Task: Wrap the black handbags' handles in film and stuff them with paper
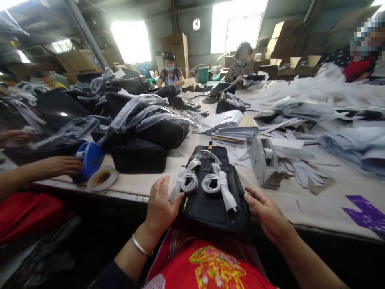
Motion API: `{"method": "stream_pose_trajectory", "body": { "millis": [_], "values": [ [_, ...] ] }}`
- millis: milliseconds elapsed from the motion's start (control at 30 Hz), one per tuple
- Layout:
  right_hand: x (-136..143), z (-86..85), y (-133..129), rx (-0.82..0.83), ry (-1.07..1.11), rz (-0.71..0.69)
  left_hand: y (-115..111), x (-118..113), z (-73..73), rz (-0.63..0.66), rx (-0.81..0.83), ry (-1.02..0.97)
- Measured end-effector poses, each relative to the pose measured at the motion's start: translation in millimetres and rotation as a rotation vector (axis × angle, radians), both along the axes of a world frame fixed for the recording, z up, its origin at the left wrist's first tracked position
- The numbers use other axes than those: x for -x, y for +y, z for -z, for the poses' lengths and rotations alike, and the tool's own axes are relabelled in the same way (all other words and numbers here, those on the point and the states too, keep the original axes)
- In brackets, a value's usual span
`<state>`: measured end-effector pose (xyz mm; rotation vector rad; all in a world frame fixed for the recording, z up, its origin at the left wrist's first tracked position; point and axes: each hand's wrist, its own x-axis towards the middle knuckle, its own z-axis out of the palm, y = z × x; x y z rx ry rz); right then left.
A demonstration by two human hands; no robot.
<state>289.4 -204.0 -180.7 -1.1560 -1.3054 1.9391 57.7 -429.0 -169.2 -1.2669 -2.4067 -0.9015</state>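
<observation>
A black backpack (207, 214) lies in front of me, its lower end over the table's front edge. Two coiled straps wrapped in white plastic (210, 182) rest on its front. My left hand (162, 206) is at the bag's left side, fingers stretched out and thumb touching the edge near a gold zipper. At the right side, my right hand (266, 210) has its fingertips and thumb against the bag, with the palm facing inward. Neither hand wraps round the bag. Its underside is hidden.
Black bags (138, 156) with wrapped straps are heaped to the left. A co-worker's hand (64, 165) touches a blue tape dispenser (92, 157) beside a tape roll (102, 178). Papers (233, 128), a grey dispenser (264, 162) and plastic wrapping (313, 86) lie right. Other people sit opposite.
</observation>
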Motion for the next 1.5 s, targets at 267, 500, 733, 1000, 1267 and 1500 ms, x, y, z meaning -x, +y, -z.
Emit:
{"method": "stream_pose_trajectory", "body": {
  "millis": [267,500,733,1000,1267,1500],
  "values": [
    [6.3,-7.4,1.2,0.231,0.084,0.017,1.1,-48.5,-12.8,0.561,0.058,0.256],
    [27.5,-22.2,1.4,0.266,0.257,0.038,11.2,-44.9,-12.2,0.477,0.045,0.271],
    [43.2,-52.8,-2.0,0.223,0.463,-0.064,36.0,-20.2,-36.6,0.343,-0.225,-0.15],
    [66.4,-12.1,-37.7,0.434,0.263,-0.162,77.7,5.9,-91.4,0.123,-0.735,-0.942],
    [68.4,-41.7,-13.1,0.226,0.45,-0.117,87.5,-24.5,-48.9,0.069,-1.226,-1.605],
    [28.5,-20.3,14.0,-0.145,0.058,-0.204,3.4,-72.0,7.4,0.209,0.059,-1.806]
  ]
}}
